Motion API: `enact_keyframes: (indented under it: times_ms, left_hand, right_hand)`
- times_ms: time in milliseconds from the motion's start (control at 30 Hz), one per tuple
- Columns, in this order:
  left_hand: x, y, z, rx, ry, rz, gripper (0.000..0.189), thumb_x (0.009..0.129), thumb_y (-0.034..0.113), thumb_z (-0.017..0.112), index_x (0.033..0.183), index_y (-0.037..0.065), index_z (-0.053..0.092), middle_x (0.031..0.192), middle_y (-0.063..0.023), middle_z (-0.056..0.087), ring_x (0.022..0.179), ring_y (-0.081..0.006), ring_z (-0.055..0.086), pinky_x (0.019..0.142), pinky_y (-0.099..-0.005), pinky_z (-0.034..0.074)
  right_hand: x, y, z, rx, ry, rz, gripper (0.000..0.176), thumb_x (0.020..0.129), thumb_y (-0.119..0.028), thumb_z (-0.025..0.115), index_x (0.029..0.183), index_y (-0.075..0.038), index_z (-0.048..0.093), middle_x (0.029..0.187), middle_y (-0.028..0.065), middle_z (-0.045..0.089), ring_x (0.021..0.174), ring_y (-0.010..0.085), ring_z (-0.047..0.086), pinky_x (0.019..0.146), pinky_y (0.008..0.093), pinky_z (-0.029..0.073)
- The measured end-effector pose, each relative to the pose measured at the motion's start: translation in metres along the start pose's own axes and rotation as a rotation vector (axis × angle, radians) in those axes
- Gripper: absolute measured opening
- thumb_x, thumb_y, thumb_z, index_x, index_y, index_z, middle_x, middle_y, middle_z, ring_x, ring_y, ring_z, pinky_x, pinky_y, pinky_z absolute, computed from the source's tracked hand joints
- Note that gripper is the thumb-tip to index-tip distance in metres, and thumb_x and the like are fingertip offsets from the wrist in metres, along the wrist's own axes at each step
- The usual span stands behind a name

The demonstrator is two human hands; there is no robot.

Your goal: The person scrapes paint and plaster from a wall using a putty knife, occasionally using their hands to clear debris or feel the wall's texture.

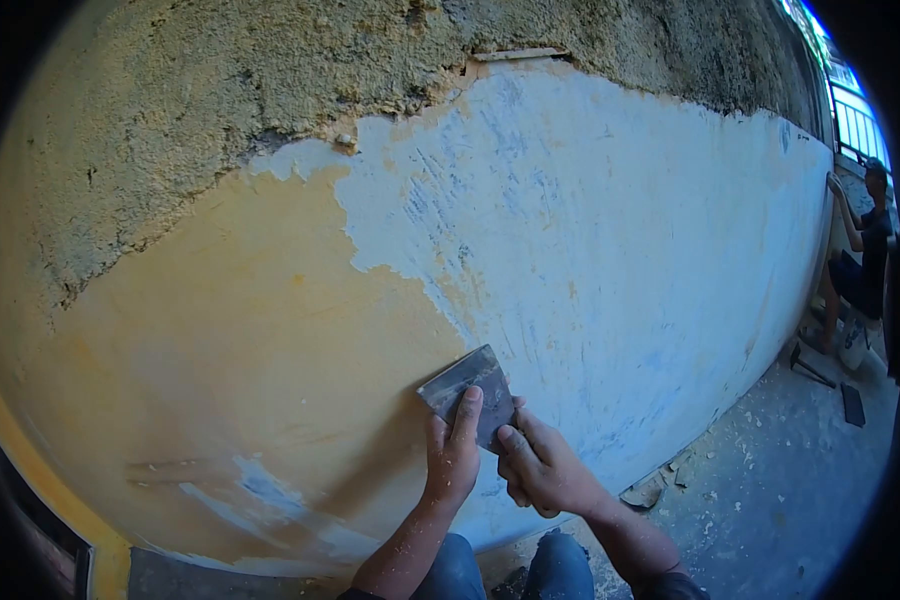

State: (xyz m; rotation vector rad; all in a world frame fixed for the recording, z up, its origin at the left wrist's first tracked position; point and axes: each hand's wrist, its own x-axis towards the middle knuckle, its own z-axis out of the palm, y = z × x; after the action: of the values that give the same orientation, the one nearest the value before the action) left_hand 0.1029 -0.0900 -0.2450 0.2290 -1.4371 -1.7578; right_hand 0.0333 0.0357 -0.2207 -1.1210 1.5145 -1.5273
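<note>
Denim-covered knees (560,568) poke up at the bottom edge, with two bare forearms reaching past them toward the wall (240,300). Both hands are clamped on one scraper (468,385), a broad, flat, dark blade held up against the wall, right where the yellowish coat meets the pale bluish-white area (610,220). The left hand (453,450) has its thumb pressed flat on the face of the blade, its other fingers mostly hidden. The right hand (542,465) is closed around the lower right end of the scraper, close beside the left hand. Pale flecks dot both forearms.

Above, a band of rough, bare plaster (170,110) runs across the wall with a ragged lower edge, and a thin strip (518,54) juts out near its top middle. Low on the yellowish coat, a pale scraped patch (265,485) shows to the left of the left hand.

Along the foot of the wall to the right, flakes and broken bits (645,492) lie on the grey floor (740,515). Farther off, a hammer (813,368) rests near a dark flat piece (852,405). Beyond them, at the far right, another person (870,240) in dark clothes has a raised hand at the wall.
</note>
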Motion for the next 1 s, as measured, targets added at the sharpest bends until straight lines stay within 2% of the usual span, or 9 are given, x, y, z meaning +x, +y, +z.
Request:
enact_keyframes:
  times_ms: [167, 233, 467, 533, 667, 767, 833, 867, 1000]
  left_hand:
    - [0.008, 0.004, -0.012, 0.141, 0.054, 0.063, 0.036, 0.099, 0.024, 0.054, 0.110, -0.010, 0.059, 0.095, -0.0183, 0.069, 0.082, -0.0272, 0.071, 0.072, -0.0371, 0.059]
    - [0.008, 0.013, -0.008, 0.157, 0.051, 0.111, 0.034, 0.100, 0.024, 0.055, 0.102, -0.009, 0.064, 0.090, -0.0141, 0.072, 0.080, -0.0177, 0.070, 0.071, -0.0303, 0.056]
    - [0.013, 0.030, -0.004, 0.156, 0.125, 0.045, 0.036, 0.099, 0.026, 0.058, 0.101, -0.009, 0.065, 0.089, -0.0136, 0.072, 0.080, -0.0180, 0.070, 0.070, -0.0288, 0.056]
    - [0.019, 0.035, 0.001, 0.202, 0.186, 0.131, 0.038, 0.098, 0.029, 0.059, 0.101, -0.008, 0.065, 0.089, -0.0133, 0.072, 0.078, -0.0179, 0.069, 0.070, -0.0290, 0.056]
    - [0.012, 0.028, 0.000, 0.159, 0.179, 0.111, 0.038, 0.097, 0.030, 0.061, 0.102, -0.008, 0.065, 0.089, -0.0131, 0.071, 0.077, -0.0175, 0.069, 0.070, -0.0288, 0.056]
    - [0.009, 0.023, -0.004, 0.292, 0.288, 0.159, 0.038, 0.097, 0.031, 0.061, 0.099, -0.007, 0.065, 0.089, -0.0127, 0.070, 0.076, -0.0170, 0.068, 0.069, -0.0288, 0.056]
    - [0.015, 0.053, 0.008, 0.114, 0.255, -0.026, 0.039, 0.093, 0.032, 0.066, 0.109, -0.004, 0.060, 0.100, -0.0109, 0.065, 0.087, -0.0165, 0.064, 0.077, -0.0322, 0.053]
    - [0.017, 0.050, 0.005, 0.114, 0.226, -0.012, 0.040, 0.093, 0.032, 0.066, 0.109, -0.004, 0.060, 0.100, -0.0111, 0.065, 0.087, -0.0158, 0.063, 0.076, -0.0317, 0.053]
    - [0.007, 0.022, -0.005, 0.235, 0.276, 0.107, 0.038, 0.095, 0.033, 0.064, 0.101, -0.004, 0.064, 0.091, -0.0117, 0.069, 0.083, -0.0148, 0.064, 0.075, -0.0304, 0.052]
  right_hand:
    - [0.012, 0.012, 0.019, 0.171, 0.006, -0.063, 0.029, 0.107, -0.027, 0.035, 0.117, -0.001, 0.041, 0.060, -0.0006, 0.040, 0.042, 0.0089, 0.037, 0.042, 0.0268, 0.035]
    - [0.015, 0.011, 0.019, 0.195, -0.006, -0.050, 0.026, 0.106, -0.022, 0.037, 0.114, 0.002, 0.041, 0.059, 0.0028, 0.049, 0.043, 0.0108, 0.047, 0.042, 0.0286, 0.039]
    - [0.019, -0.005, 0.025, 0.236, -0.028, 0.016, 0.035, 0.106, -0.020, 0.037, 0.130, 0.005, 0.036, 0.057, 0.0023, 0.048, 0.042, 0.0112, 0.047, 0.040, 0.0293, 0.039]
    - [0.024, -0.008, 0.025, 0.199, 0.000, -0.031, 0.039, 0.105, -0.019, 0.037, 0.134, 0.007, 0.033, 0.057, 0.0028, 0.049, 0.041, 0.0121, 0.049, 0.039, 0.0293, 0.039]
    - [0.019, -0.003, 0.028, 0.160, 0.032, -0.124, 0.038, 0.104, -0.017, 0.038, 0.132, 0.008, 0.034, 0.056, 0.0042, 0.051, 0.040, 0.0135, 0.050, 0.039, 0.0296, 0.040]
    - [0.017, 0.002, 0.033, 0.195, 0.041, -0.035, 0.028, 0.107, -0.024, 0.036, 0.117, 0.002, 0.038, 0.059, 0.0001, 0.041, 0.041, 0.0091, 0.043, 0.036, 0.0248, 0.033]
    - [0.028, -0.010, 0.035, 0.214, 0.056, -0.134, 0.032, 0.106, -0.022, 0.035, 0.126, 0.003, 0.036, 0.059, -0.0001, 0.042, 0.041, 0.0088, 0.044, 0.035, 0.0245, 0.033]
    - [0.030, -0.011, 0.031, 0.188, 0.054, -0.143, 0.043, 0.104, -0.018, 0.040, 0.136, 0.010, 0.031, 0.055, 0.0064, 0.053, 0.040, 0.0150, 0.052, 0.039, 0.0302, 0.040]
    - [0.017, 0.003, 0.034, 0.113, 0.073, -0.083, 0.043, 0.104, -0.018, 0.040, 0.136, 0.010, 0.031, 0.053, 0.0067, 0.052, 0.039, 0.0152, 0.051, 0.039, 0.0305, 0.040]
